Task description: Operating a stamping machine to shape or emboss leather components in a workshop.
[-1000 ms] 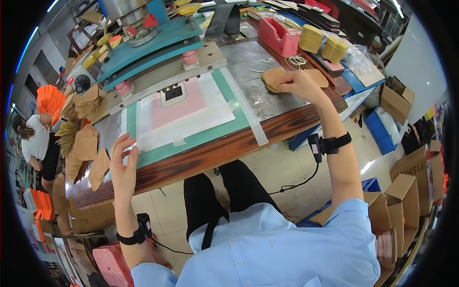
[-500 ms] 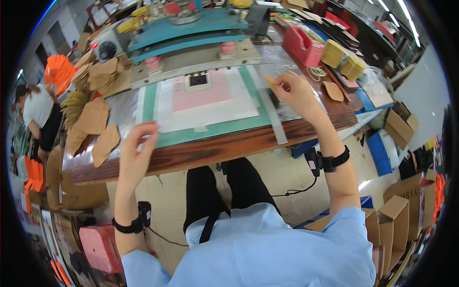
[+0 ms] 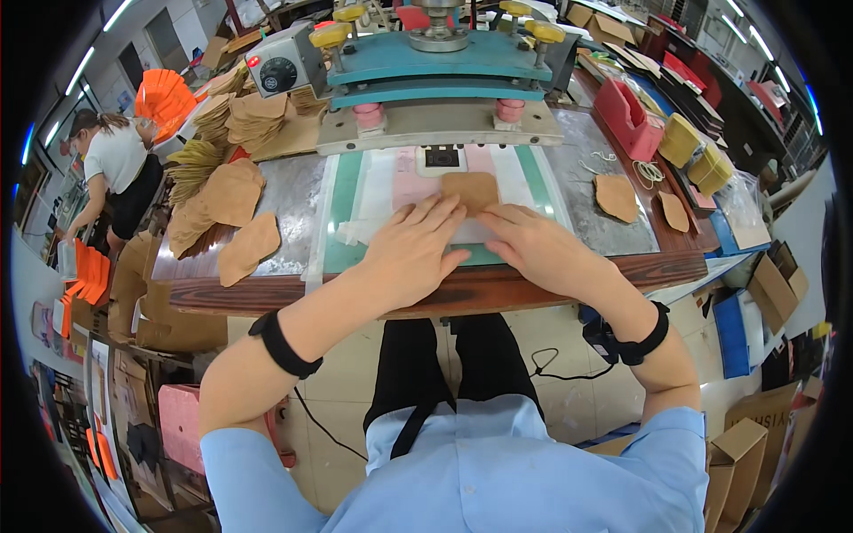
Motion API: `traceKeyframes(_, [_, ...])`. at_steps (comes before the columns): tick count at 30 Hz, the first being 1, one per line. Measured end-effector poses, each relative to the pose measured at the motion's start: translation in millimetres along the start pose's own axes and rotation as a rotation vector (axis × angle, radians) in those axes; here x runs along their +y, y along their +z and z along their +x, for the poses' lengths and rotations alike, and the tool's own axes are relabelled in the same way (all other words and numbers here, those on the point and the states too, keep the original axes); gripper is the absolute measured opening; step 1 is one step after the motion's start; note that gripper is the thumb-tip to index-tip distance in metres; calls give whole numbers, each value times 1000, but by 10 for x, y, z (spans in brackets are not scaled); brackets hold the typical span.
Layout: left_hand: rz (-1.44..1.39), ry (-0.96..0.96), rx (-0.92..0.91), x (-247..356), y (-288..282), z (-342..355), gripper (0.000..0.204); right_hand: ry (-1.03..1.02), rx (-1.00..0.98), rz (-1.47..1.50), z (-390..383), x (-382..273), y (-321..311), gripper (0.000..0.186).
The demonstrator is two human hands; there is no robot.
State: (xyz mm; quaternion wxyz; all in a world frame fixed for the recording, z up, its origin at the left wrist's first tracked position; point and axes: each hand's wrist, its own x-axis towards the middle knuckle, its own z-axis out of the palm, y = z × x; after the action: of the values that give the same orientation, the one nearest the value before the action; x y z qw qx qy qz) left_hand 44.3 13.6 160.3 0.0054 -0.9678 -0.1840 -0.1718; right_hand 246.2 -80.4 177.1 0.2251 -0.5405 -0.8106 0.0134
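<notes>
A brown, rounded leather piece (image 3: 471,189) lies over the pink area of the white sheet, below the press. My left hand (image 3: 413,249) reaches in from the left with its fingers stretched flat onto the piece's near left edge, thumb apart. At its near right edge, the extended fingers of my right hand (image 3: 538,249) touch it, and the two hands almost meet. Part of the leather is hidden under my fingertips. Just beyond it, a dark square block in a white frame (image 3: 442,157) sits by the press. Another leather piece (image 3: 616,197) rests on the metal plate at right.
The blue-green press (image 3: 435,67) stands beyond the sheet. Leather pieces (image 3: 233,191) lie piled at left, with one loose piece (image 3: 249,249) nearer. A red bin (image 3: 629,120), yellow blocks (image 3: 680,139) and string (image 3: 647,173) sit at right. A person (image 3: 120,164) works at far left.
My hands have come together at the middle, where a leather piece now lies. The tan piece my right hand pinched is out of it; one lies on the right metal plate. The view has shifted.
</notes>
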Motion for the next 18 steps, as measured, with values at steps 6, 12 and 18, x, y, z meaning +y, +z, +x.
traceKeyframes(6, [127,-48,-75,-77,69,96,60,-109,-57,-132,80,200,181,39])
traceKeyframes(12, [198,-181,-210,-261,19,299,66,-14,-279,-175,553,379,263,44])
traceKeyframes(18, [169,-305,-292,-448,127,430,71,89,-301,-96,783,557,405,50])
